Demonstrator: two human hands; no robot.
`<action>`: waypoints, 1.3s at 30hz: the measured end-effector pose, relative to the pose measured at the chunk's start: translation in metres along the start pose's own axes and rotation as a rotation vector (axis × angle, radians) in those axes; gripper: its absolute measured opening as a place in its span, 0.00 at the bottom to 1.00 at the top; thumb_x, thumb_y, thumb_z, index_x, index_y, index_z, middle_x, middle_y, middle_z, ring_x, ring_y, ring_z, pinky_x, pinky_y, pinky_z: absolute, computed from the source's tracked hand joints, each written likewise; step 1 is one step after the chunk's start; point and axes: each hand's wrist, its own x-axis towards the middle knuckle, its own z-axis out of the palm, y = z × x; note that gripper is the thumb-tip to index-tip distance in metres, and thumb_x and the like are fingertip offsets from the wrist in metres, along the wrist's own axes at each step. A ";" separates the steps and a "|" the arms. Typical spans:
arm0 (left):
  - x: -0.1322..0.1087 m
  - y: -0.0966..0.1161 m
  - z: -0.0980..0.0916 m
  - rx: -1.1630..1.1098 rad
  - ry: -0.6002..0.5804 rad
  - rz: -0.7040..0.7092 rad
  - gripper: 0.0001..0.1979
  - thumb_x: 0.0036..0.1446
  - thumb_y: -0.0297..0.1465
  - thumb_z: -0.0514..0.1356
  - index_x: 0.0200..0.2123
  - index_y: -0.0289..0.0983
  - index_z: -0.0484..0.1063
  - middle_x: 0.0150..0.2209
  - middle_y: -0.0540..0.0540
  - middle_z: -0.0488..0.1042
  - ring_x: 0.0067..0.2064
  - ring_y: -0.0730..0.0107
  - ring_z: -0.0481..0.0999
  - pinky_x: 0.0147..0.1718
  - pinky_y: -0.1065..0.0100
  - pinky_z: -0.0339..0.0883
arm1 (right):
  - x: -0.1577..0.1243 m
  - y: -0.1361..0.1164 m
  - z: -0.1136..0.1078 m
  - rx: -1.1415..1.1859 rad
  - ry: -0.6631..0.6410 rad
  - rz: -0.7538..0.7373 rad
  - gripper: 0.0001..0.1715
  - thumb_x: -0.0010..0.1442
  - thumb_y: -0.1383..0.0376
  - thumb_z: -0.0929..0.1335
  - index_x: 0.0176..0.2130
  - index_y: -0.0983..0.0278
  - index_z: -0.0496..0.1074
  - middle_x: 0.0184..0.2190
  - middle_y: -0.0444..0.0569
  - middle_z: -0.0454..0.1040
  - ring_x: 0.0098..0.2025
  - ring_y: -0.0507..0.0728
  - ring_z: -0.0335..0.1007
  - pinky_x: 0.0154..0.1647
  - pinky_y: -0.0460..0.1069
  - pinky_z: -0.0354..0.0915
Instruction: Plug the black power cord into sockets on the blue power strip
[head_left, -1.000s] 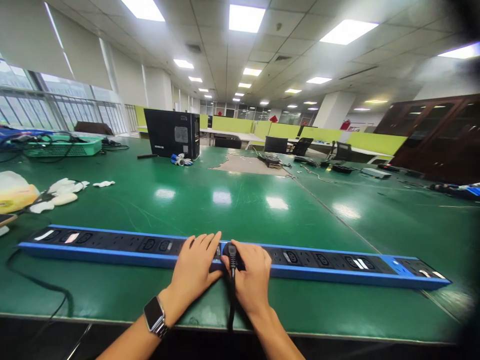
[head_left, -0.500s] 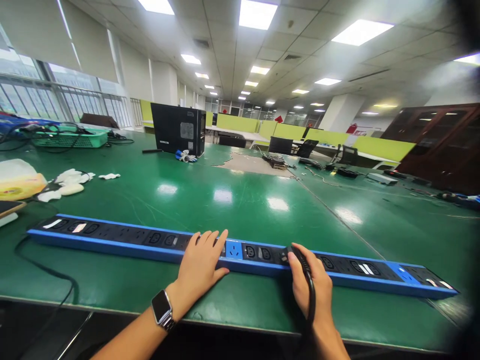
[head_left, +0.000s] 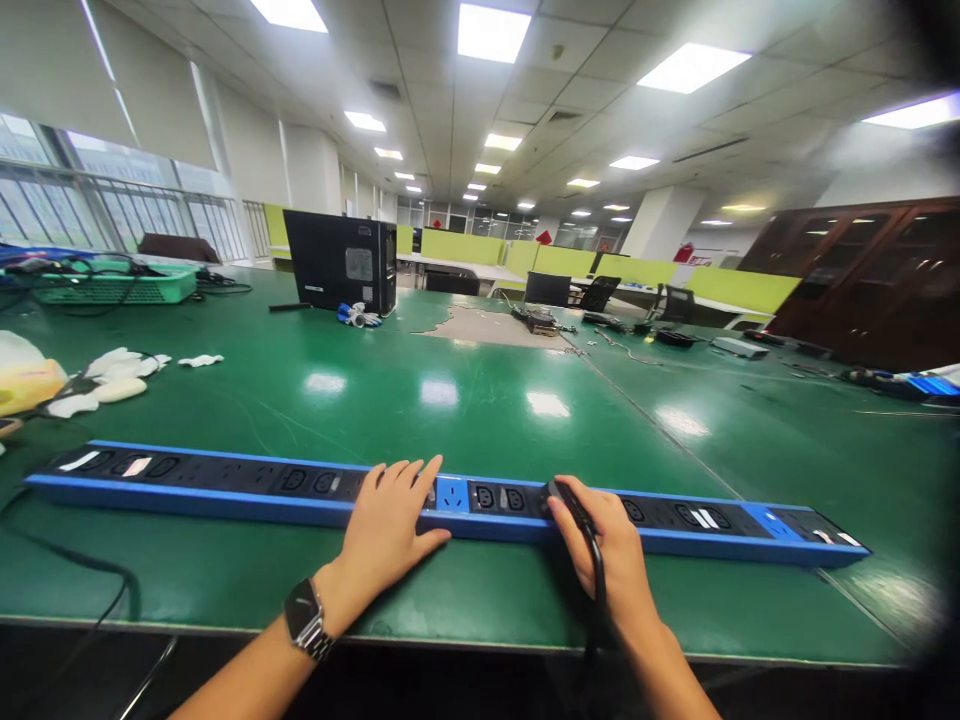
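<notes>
A long blue and black power strip point(head_left: 225, 482) lies across the green table point(head_left: 465, 410) near its front edge. My left hand point(head_left: 390, 525) rests flat on the strip near its middle, fingers together, a watch on the wrist. My right hand point(head_left: 604, 550) grips a black plug point(head_left: 564, 497) with its cable point(head_left: 598, 590) trailing back over the table edge. The plug sits at the strip's sockets, right of a blue socket section point(head_left: 452, 494). I cannot tell whether the plug is seated.
White gloves point(head_left: 112, 375) and a yellow bag point(head_left: 22, 380) lie at the left. A black computer case point(head_left: 341, 262) stands further back, a green basket point(head_left: 112, 285) with cables at far left. A black cord point(head_left: 82, 570) runs off the strip's left end.
My right hand carried the black plug from the strip's middle to sockets further right. My left hand stayed pressed on the strip.
</notes>
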 end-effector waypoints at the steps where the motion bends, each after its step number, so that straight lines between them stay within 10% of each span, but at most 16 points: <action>1: 0.000 0.000 0.000 0.002 0.005 0.005 0.41 0.52 0.40 0.67 0.64 0.39 0.54 0.58 0.39 0.69 0.59 0.49 0.66 0.58 0.48 0.55 | 0.001 0.000 0.000 0.003 0.003 -0.005 0.20 0.62 0.54 0.65 0.48 0.62 0.73 0.42 0.52 0.77 0.44 0.59 0.71 0.48 0.55 0.67; 18: 0.002 -0.005 0.001 -0.174 0.050 0.010 0.32 0.55 0.37 0.64 0.61 0.40 0.60 0.57 0.40 0.71 0.57 0.50 0.68 0.58 0.46 0.55 | -0.024 -0.004 0.012 -0.221 -0.039 -0.049 0.32 0.64 0.51 0.63 0.63 0.60 0.59 0.51 0.55 0.72 0.54 0.61 0.66 0.59 0.66 0.56; 23: 0.018 0.028 0.005 -0.369 0.007 0.123 0.29 0.57 0.34 0.62 0.61 0.39 0.62 0.57 0.40 0.70 0.58 0.54 0.67 0.58 0.52 0.58 | -0.039 0.003 0.020 -0.367 -0.014 -0.110 0.51 0.60 0.44 0.62 0.69 0.67 0.41 0.64 0.63 0.58 0.65 0.67 0.53 0.62 0.66 0.53; 31: 0.064 0.105 0.026 -0.403 -0.083 0.259 0.28 0.57 0.26 0.59 0.61 0.41 0.62 0.54 0.43 0.73 0.55 0.56 0.70 0.54 0.53 0.63 | -0.045 0.016 0.026 -0.494 0.017 -0.068 0.47 0.62 0.50 0.61 0.68 0.72 0.42 0.64 0.66 0.55 0.66 0.69 0.49 0.61 0.65 0.54; 39: 0.070 0.111 0.038 -0.429 0.002 0.230 0.17 0.58 0.21 0.55 0.46 0.42 0.74 0.44 0.47 0.78 0.48 0.61 0.74 0.48 0.59 0.67 | -0.045 0.014 0.029 -0.517 0.013 -0.044 0.42 0.59 0.55 0.63 0.65 0.70 0.50 0.63 0.61 0.59 0.65 0.68 0.50 0.63 0.65 0.52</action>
